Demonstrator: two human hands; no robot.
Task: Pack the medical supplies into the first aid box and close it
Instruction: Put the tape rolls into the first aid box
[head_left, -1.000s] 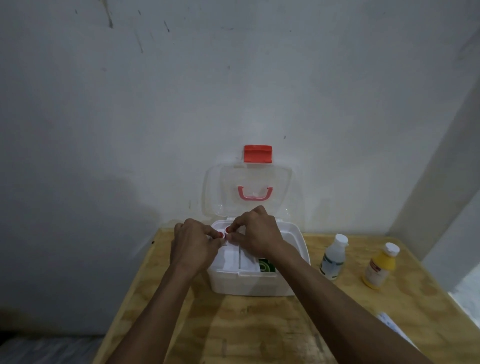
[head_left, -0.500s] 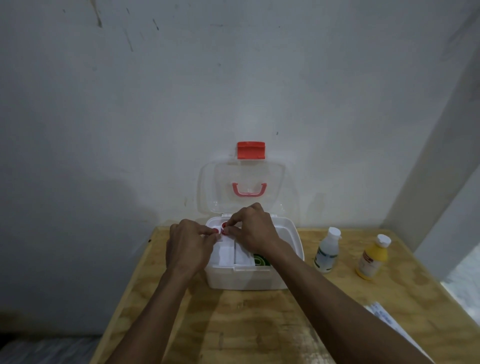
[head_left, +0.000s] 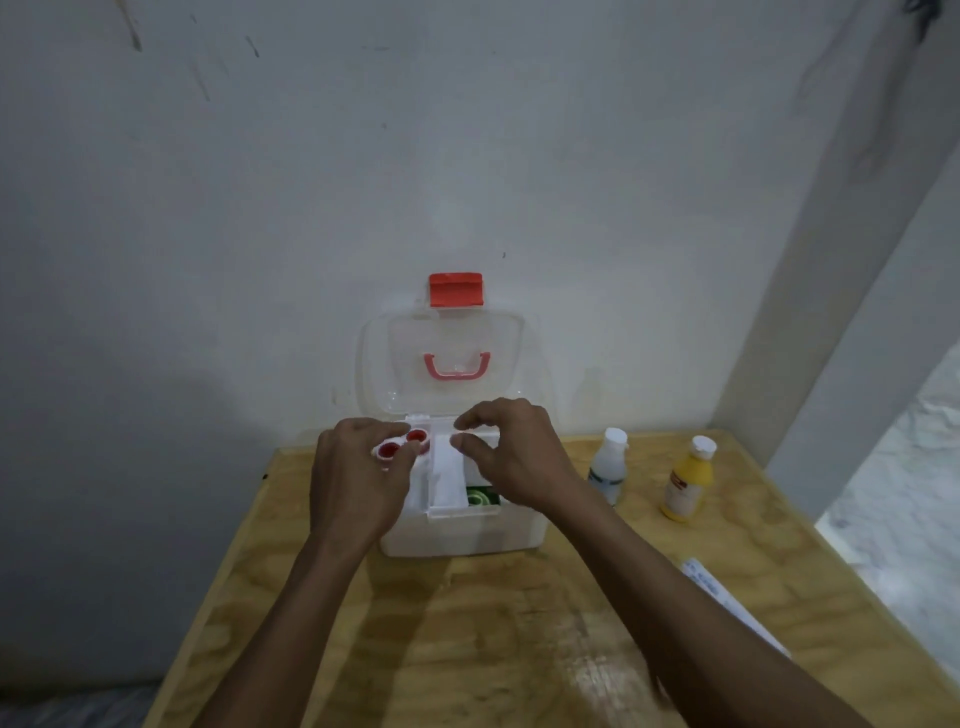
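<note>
- First aid box sits on the plywood table, against the wall; clear lid stands upright behind it, leaving the interior free for loading.
- Left hand pinches a small white item with two red caps over the box's left rear corner, probably paired vials; too small to tell.
- Right hand hovers open over the box's inner tray, fingers curled, gripping nothing.
- White bottle and yellow bottle stand right of the box, unpacked.
</note>
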